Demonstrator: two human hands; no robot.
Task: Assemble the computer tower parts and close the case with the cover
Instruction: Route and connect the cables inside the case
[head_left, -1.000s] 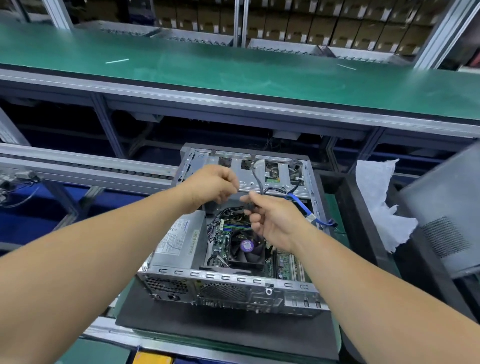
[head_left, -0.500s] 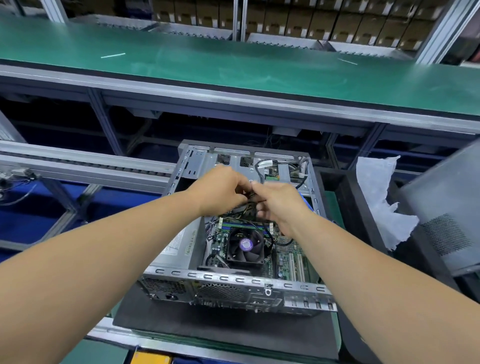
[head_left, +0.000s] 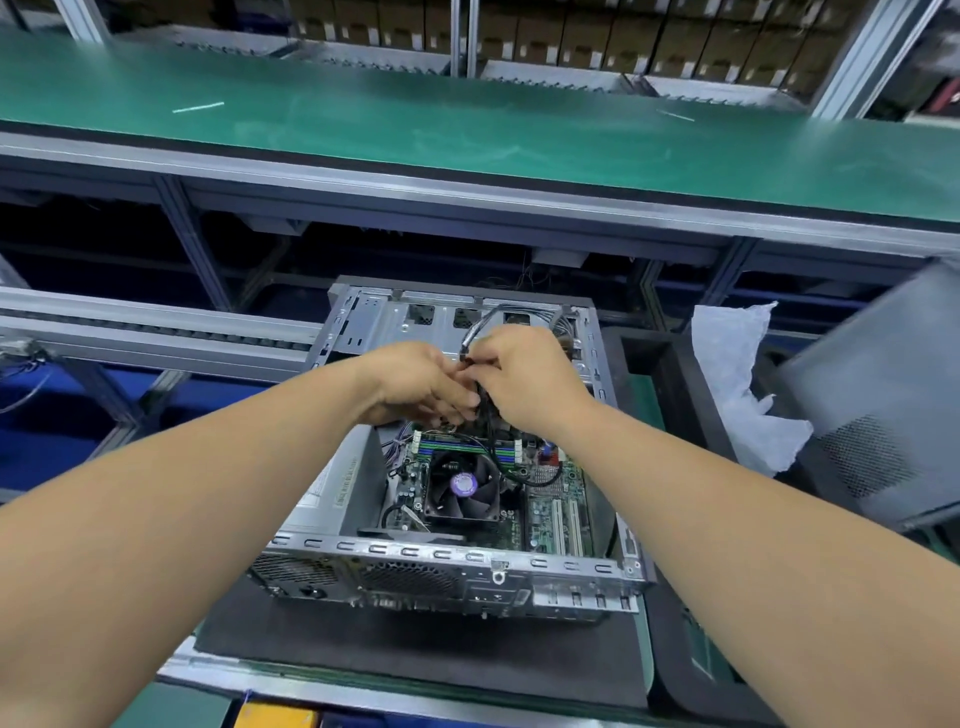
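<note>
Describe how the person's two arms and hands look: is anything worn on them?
Both forearms are bare up to the picture's edge; no sleeve shows. The left hand and the right hand wear no gloves. No watch, wrist strap or ring can be seen on the visible parts.

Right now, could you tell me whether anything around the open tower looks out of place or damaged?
Nothing looks damaged. The computer case lies open on its side, and its grey side cover leans apart at the right, not yet fitted. Both hands grip black cables above the motherboard.

Green-topped workbench (head_left: 467, 135), stacked cartons (head_left: 675, 36)
</note>
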